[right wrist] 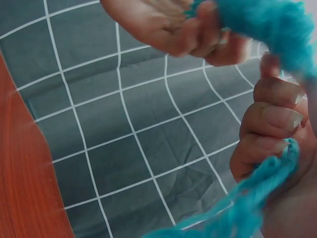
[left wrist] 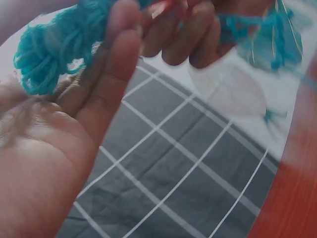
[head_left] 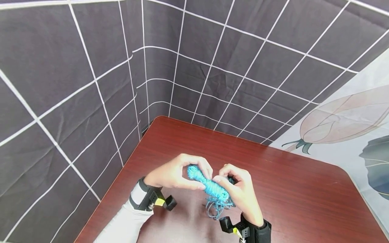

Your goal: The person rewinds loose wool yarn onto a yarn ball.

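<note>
A skein of bright blue yarn (head_left: 209,185) is held between both hands over the table, slanting down to the right in the head view. My left hand (head_left: 180,172) grips its upper part, thumb on the near side and fingers over the far side. A looped end of the skein (left wrist: 39,59) sticks out past the left palm in the left wrist view. My right hand (head_left: 241,189) holds the lower part with curled fingers. Loose strands (head_left: 217,207) hang below it. In the right wrist view, a bunch of strands (right wrist: 242,213) comes out from under the right hand's curled fingers (right wrist: 270,119).
The reddish-brown table (head_left: 291,189) has rounded far corners. A dark grey cloth with white grid lines (head_left: 231,67) hangs behind it and on the left. At the right hangs a white cloth (head_left: 337,158) with a plant print. Both wrists wear black camera mounts (head_left: 152,199).
</note>
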### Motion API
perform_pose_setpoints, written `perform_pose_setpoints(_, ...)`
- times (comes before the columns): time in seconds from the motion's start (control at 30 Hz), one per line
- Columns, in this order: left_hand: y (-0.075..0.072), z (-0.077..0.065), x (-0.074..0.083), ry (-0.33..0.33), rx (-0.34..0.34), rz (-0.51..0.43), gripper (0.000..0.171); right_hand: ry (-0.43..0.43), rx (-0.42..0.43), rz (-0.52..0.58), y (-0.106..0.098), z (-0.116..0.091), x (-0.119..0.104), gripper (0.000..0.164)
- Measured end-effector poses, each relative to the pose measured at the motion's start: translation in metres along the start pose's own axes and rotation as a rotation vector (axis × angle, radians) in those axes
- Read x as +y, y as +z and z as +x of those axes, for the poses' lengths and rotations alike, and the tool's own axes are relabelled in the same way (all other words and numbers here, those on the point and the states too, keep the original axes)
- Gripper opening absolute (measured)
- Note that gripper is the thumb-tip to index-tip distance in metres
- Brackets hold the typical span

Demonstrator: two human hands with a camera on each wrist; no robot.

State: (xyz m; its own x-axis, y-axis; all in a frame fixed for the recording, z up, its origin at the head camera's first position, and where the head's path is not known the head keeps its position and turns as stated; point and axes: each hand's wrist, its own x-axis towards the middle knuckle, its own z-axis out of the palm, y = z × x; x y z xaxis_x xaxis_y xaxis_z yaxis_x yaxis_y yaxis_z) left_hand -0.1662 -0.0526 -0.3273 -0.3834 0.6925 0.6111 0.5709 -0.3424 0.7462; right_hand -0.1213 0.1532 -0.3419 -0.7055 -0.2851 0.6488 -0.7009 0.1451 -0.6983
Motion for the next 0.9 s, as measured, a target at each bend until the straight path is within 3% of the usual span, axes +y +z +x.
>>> perform_pose_setpoints(0.1, 0.003, 0.001, -0.009, 0.066, 0.060, -0.121, 0.019, -0.005, 0.026, -0.009, -0.002, -0.005, 0.011, 0.026)
perform_pose_setpoints(0.23, 0.007, 0.001, -0.021, 0.110, 0.242, -0.190, 0.020, 0.046, 0.048, -0.072, -0.003, -0.009, 0.016, 0.025)
perform_pose_setpoints(0.37, 0.010, 0.001, -0.021, 0.064, 0.444, -0.121, 0.019, 0.087, 0.030, -0.085, -0.001, -0.009, 0.016, 0.022)
perform_pose_setpoints(0.47, 0.012, 0.004, -0.013, 0.026, 0.523, -0.024, 0.020, 0.074, 0.012, -0.053, 0.000, -0.008, 0.017, 0.023)
perform_pose_setpoints(0.73, 0.015, 0.010, 0.001, 0.051, 0.549, 0.327, 0.021, 0.068, 0.013, -0.090, 0.002, -0.007, 0.016, 0.022)
perform_pose_setpoints(0.83, 0.014, 0.009, -0.002, 0.032, 0.505, 0.448, 0.019, 0.070, 0.020, -0.119, 0.002, -0.007, 0.016, 0.021)
perform_pose_setpoints(0.9, 0.012, 0.006, -0.012, 0.004, 0.443, 0.480, 0.018, 0.078, 0.027, -0.125, 0.001, -0.008, 0.017, 0.021)
